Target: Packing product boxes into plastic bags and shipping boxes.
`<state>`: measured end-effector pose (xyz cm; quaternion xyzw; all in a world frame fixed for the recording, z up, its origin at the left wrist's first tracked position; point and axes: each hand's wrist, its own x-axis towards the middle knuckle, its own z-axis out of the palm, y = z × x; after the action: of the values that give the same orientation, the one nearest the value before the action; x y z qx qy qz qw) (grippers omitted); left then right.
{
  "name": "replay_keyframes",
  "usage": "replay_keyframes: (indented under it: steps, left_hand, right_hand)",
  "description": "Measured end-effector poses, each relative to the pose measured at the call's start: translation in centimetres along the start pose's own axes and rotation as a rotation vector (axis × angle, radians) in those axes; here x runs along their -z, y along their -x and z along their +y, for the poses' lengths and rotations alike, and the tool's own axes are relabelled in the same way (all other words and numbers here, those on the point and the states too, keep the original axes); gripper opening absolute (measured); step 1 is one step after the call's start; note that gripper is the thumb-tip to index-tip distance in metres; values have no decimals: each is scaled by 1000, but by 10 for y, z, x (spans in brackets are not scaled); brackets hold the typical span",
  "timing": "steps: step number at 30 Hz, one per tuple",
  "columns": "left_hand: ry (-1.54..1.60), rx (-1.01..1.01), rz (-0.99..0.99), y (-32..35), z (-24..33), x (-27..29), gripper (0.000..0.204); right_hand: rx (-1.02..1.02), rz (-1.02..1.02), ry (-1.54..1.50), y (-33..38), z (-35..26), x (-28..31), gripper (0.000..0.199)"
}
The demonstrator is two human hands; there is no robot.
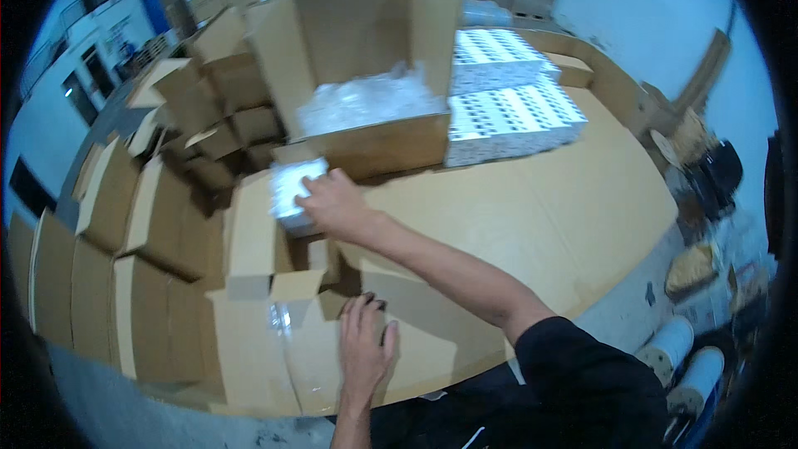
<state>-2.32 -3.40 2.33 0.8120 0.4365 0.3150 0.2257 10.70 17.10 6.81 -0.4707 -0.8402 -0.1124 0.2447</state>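
Note:
My right hand (337, 206) is closed on a small stack of white boxes (291, 183) at the far end of an open brown carton (298, 284). The stack sits partly inside the carton's opening, and its lower part is hidden by the carton's wall. My left hand (364, 345) lies by the near side of the same carton, fingers stretched out and slightly apart, with nothing in it. Dark patches show at its fingertips; I cannot tell what they are. A strip of clear tape (281, 320) shines on the near flap.
A large open box (382, 140) with clear plastic wrapping (374, 100) stands behind the carton. Stacked white boxes (511, 129) are to its right on the cardboard-covered table (532, 208). Several empty cartons (166, 224) crowd the left. Spools (669, 341) stand at lower right.

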Motion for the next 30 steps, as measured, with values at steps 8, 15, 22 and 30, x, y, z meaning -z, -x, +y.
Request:
replay_keyframes:
  steps: [8,15,22,30]
  left_hand:
    - [-175,-95,-107,-58,17,-41,48]
    - [-176,-298,-181,-136,58,-136,54]
    - [-130,-376,-320,-164,115,-186,52]
    - [-189,-347,-361,-173,117,-187,53]
  right_hand:
    - [-108,31,-380,65,44,63,41]
    - [-279,-204,-461,173,177,149,24]
    - [-587,265,-231,240,349,229,13]
    - [-870,228,76,254,536,234,34]
